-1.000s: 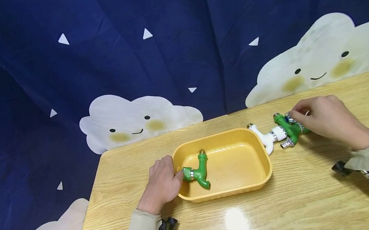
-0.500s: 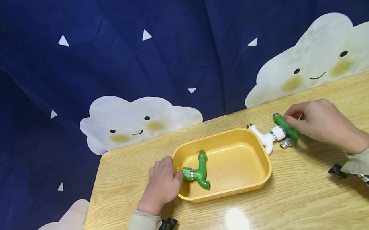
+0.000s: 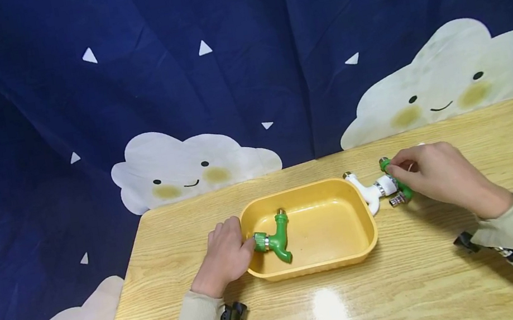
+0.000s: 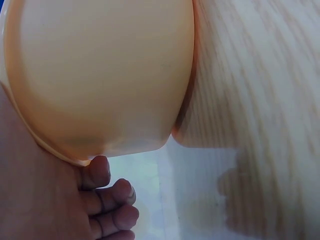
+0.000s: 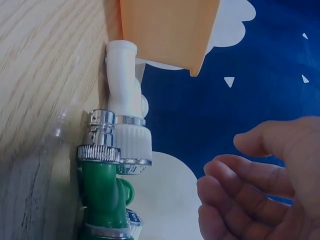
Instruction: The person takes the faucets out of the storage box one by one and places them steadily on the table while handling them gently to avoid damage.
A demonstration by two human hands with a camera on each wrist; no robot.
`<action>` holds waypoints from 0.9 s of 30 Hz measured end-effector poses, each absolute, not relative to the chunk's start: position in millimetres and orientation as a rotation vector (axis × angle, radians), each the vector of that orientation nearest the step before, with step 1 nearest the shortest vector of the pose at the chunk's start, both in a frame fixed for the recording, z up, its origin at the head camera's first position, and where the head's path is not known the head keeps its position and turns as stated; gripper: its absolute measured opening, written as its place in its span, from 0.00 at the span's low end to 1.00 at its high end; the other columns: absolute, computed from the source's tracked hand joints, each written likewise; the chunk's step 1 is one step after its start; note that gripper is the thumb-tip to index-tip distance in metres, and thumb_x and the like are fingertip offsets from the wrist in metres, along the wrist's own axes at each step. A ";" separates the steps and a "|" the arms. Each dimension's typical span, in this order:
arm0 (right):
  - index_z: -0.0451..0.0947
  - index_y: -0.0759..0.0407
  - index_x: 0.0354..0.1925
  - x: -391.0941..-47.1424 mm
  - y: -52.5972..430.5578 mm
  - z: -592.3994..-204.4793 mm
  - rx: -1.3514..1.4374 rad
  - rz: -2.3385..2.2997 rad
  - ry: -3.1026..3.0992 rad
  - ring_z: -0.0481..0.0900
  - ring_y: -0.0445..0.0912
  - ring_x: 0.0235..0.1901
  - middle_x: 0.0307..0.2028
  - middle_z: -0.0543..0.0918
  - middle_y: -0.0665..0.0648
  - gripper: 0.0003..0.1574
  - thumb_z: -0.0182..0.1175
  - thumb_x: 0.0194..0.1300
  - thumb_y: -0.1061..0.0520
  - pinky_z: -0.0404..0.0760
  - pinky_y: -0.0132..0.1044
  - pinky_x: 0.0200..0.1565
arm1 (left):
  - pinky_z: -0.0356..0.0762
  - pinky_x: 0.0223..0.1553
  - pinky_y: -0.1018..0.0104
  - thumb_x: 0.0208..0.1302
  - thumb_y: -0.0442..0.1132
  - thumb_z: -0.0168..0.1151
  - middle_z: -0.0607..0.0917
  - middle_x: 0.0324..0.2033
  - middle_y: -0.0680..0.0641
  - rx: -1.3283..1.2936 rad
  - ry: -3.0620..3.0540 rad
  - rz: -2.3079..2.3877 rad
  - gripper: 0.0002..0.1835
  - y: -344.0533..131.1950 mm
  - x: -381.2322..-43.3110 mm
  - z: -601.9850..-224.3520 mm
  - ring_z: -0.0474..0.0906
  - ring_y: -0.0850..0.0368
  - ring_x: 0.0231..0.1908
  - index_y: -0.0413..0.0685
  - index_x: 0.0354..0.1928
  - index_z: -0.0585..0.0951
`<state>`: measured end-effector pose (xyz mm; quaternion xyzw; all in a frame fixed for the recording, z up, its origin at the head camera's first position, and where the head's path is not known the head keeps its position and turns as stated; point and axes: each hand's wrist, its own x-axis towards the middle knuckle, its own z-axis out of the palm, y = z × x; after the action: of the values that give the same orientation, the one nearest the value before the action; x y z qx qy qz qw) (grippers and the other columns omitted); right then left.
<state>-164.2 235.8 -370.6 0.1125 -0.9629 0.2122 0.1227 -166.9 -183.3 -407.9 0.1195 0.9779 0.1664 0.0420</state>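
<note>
My left hand (image 3: pixel 224 256) grips the left rim of a yellow plastic basin (image 3: pixel 318 269); in the left wrist view its fingers (image 4: pixel 112 200) curl outside the basin wall. Inside the basin at the left lies a green faucet (image 3: pixel 280 238) with a ribbed green knob. Over a second green faucet (image 5: pixel 104 195) with a chrome spout, on the table to the right, hovers my right hand (image 3: pixel 439 174). Its fingers are loosely bent with nothing between them, apart from the faucet in the right wrist view. The hand hides much of that faucet in the head view.
A white faucet (image 3: pixel 370 195) lies between the basin's right wall and the second green faucet, close against both. The wooden table (image 3: pixel 170 225) ends at a dark blue curtain (image 3: pixel 234 90) with cloud prints. A small white piece (image 3: pixel 420 144) peeks out behind my right hand.
My right hand has shifted left and slightly toward me, now covering more of the second green faucet. My left hand, the basin and the faucets look unmoved.
</note>
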 end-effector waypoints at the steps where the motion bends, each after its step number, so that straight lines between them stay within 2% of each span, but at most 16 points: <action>1: 0.89 0.55 0.38 -164.0 235.0 -370.3 0.332 0.617 -2.808 0.77 0.39 0.25 0.26 0.88 0.48 0.10 0.66 0.68 0.51 0.71 0.33 0.29 | 0.58 0.42 0.60 0.66 0.45 0.54 0.68 0.29 0.49 0.365 2.993 0.508 0.09 -183.3 -166.9 -407.8 0.63 0.51 0.34 0.49 0.33 0.68; 27: 0.89 0.49 0.36 -157.0 204.9 -371.7 0.533 0.621 -2.721 0.76 0.33 0.25 0.25 0.85 0.42 0.05 0.67 0.66 0.54 0.72 0.31 0.28 | 0.57 0.40 0.61 0.67 0.45 0.53 0.68 0.28 0.49 0.379 2.999 0.503 0.09 -183.9 -168.0 -408.1 0.63 0.51 0.33 0.50 0.32 0.68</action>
<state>-157.0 204.9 -371.7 0.1854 -0.9469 0.2160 0.1496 -168.0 -183.9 -408.1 0.1237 0.9779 0.1642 0.0385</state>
